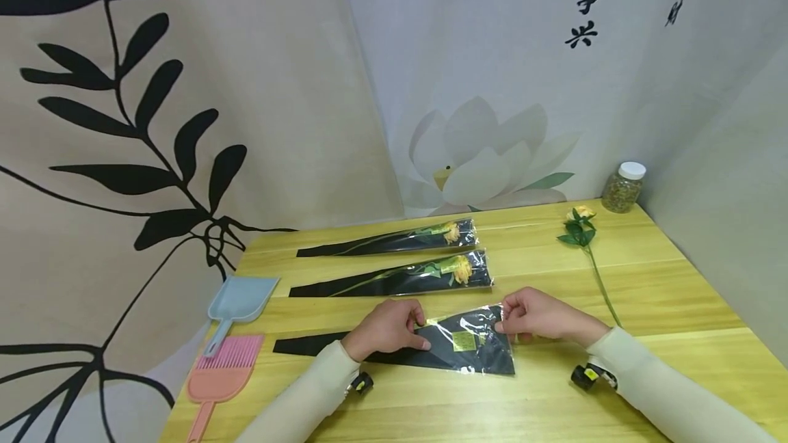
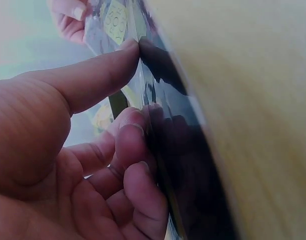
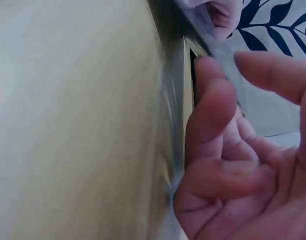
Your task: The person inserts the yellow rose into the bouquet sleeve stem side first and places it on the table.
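Note:
A black tapered flower sleeve (image 1: 437, 354) with a clear front and a small yellow label (image 1: 464, 341) lies across the front of the table, its wide end to the right. My left hand (image 1: 389, 327) holds it by the upper edge near the middle, thumb over the front. At the wide end, my right hand (image 1: 537, 315) pinches the top corner, with the clear film between thumb and fingers. The left wrist view shows my fingertips (image 2: 135, 142) against the dark sleeve (image 2: 187, 175). Farther right lies a yellow rose (image 1: 581, 231) with green leaves and a long stem.
Two filled sleeves, a nearer one (image 1: 375, 284) and a farther one (image 1: 375, 243), each hold a yellow rose. A blue dustpan (image 1: 244, 299) and a pink brush-like dustpan (image 1: 221, 381) lie at the left edge. A white-lidded jar (image 1: 622, 190) stands in the back right corner.

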The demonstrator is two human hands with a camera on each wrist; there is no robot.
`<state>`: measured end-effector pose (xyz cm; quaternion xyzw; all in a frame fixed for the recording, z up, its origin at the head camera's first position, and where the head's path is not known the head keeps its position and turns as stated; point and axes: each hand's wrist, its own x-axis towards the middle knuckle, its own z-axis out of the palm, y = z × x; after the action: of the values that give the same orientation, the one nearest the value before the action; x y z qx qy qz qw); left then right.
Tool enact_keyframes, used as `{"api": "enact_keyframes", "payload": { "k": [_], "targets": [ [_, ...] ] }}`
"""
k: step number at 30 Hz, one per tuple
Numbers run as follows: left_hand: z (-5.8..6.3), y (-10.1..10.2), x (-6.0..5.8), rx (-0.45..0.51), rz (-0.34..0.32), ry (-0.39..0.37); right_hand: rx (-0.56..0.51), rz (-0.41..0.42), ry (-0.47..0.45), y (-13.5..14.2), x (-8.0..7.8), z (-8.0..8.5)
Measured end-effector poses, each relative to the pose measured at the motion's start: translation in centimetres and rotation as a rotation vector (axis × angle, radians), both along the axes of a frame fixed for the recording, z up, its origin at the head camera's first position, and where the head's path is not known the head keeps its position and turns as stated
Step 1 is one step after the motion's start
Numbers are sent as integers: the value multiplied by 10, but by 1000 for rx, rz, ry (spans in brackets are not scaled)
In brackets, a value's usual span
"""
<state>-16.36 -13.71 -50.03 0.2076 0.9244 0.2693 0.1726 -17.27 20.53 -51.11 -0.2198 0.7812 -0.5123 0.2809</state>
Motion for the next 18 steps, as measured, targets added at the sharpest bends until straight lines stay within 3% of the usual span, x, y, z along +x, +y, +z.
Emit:
{"api": "enact_keyframes", "payload": {
  "k": [6, 18],
  "targets": [
    [1, -1, 0, -6, 6, -7, -34, -2, -47, 4, 3, 0],
    [3, -4, -1, 19, -9, -3, -40, -74, -42, 5, 7, -2]
  ]
}}
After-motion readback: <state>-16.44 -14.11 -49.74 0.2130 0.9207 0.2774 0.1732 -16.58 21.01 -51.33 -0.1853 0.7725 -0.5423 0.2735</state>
